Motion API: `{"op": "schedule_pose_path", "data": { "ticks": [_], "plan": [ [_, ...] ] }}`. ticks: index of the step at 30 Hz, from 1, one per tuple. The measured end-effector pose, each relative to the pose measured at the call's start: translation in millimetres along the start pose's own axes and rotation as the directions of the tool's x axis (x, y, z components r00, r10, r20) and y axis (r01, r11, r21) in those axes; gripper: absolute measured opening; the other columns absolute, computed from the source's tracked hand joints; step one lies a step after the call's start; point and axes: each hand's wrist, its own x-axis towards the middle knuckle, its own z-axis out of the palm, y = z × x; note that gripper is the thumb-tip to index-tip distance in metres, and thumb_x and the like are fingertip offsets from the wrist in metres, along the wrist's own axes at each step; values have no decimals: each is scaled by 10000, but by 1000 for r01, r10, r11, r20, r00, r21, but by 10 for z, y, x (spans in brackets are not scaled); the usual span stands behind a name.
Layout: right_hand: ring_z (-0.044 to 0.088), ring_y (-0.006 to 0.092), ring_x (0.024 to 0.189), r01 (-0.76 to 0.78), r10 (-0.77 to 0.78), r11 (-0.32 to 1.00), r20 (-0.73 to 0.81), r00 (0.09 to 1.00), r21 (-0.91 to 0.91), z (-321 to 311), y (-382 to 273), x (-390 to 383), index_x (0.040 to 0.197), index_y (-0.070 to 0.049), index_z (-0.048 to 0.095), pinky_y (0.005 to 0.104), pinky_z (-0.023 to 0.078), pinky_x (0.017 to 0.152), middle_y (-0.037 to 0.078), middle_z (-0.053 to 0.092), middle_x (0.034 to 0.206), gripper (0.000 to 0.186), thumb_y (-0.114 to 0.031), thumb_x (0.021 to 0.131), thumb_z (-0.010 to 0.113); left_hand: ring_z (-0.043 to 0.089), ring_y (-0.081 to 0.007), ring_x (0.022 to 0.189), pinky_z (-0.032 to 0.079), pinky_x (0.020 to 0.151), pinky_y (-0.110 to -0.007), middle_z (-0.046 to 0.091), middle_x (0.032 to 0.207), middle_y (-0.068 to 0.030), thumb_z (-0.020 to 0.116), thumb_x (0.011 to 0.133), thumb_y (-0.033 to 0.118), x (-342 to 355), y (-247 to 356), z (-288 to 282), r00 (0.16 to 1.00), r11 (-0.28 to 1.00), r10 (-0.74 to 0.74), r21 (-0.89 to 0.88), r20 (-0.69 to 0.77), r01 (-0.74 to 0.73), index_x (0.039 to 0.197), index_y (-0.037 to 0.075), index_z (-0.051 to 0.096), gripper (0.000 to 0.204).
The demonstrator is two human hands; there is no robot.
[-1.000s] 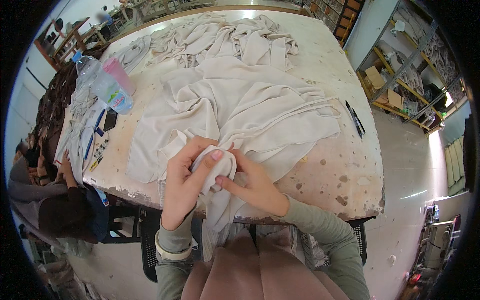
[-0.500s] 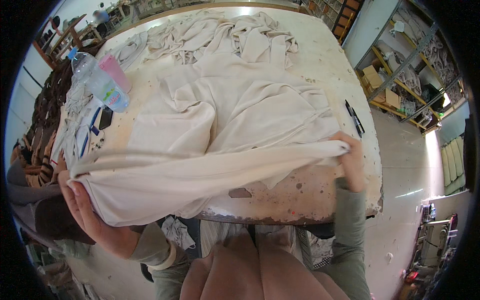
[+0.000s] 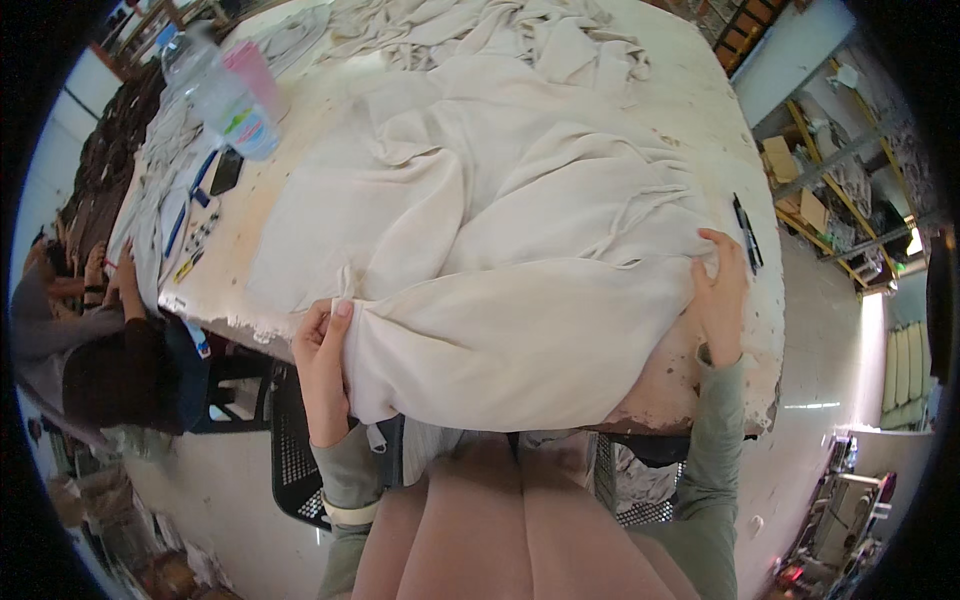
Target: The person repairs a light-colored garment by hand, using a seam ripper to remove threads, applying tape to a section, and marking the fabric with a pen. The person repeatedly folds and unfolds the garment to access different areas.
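Observation:
A cream garment of thin cloth (image 3: 520, 340) lies spread in loose folds over the near half of the table, its front edge hanging toward my lap. My left hand (image 3: 325, 365) pinches its near left corner between thumb and fingers. At the garment's right edge, my right hand (image 3: 720, 295) rests with thumb and fingers apart, touching the cloth without a visible grip. Part of the right fingertips is hidden against the fabric.
A crumpled cloth pile (image 3: 480, 35) lies at the far side of the worn table (image 3: 690, 375). Back left stand a water bottle (image 3: 225, 105) and a pink cup (image 3: 255, 75), near a phone (image 3: 227, 172). Pens (image 3: 747, 233) lie right. A co-worker's hand (image 3: 125, 280) shows left.
The stretched cloth band has come down flat over the near part of the garment. My left hand has moved right and inward; my right hand has loosened its hold on the cloth.

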Motion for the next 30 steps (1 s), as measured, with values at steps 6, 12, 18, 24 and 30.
{"op": "schedule_pose_path", "data": {
  "ticks": [6,12,18,24,30],
  "plan": [
    [486,292,1182,196,-451,793,339,826,577,325,-892,-23,1177,-78,575,399,332,1009,120,554,1230,326,-172,866,597,503,-17,623,391,577,-173,605,733,13,611,907,171,-71,179,28,997,999,-21,-41,69,24,898,9,611,162],
    [492,240,1183,312,-690,583,254,677,750,550,-1643,-20,1250,-79,541,361,346,1003,70,563,1247,399,-174,871,621,527,-39,645,409,597,-181,610,746,-1,600,909,166,-212,279,60,997,1000,-3,-5,74,4,892,5,603,162],
    [606,262,830,17,-691,548,442,572,836,574,-1869,-47,1063,-45,623,374,442,778,96,667,939,321,-318,901,577,509,-40,693,410,645,-190,593,774,8,604,907,168,-224,258,28,995,995,95,-22,22,-94,850,26,581,155],
    [549,125,666,-190,-472,673,612,634,715,271,-1194,159,934,-4,647,282,460,660,95,650,764,261,-259,895,612,476,-34,709,392,679,-189,566,774,25,600,915,188,-26,256,-151,988,983,147,-100,-48,-151,806,58,539,180],
    [529,62,738,-306,-234,785,716,658,538,-187,-380,272,854,-4,670,219,419,671,-13,633,753,133,-135,829,674,473,-32,714,391,674,-184,574,790,26,603,910,178,-65,305,-56,975,980,189,-39,-120,-195,873,41,561,148]
  ]
}}
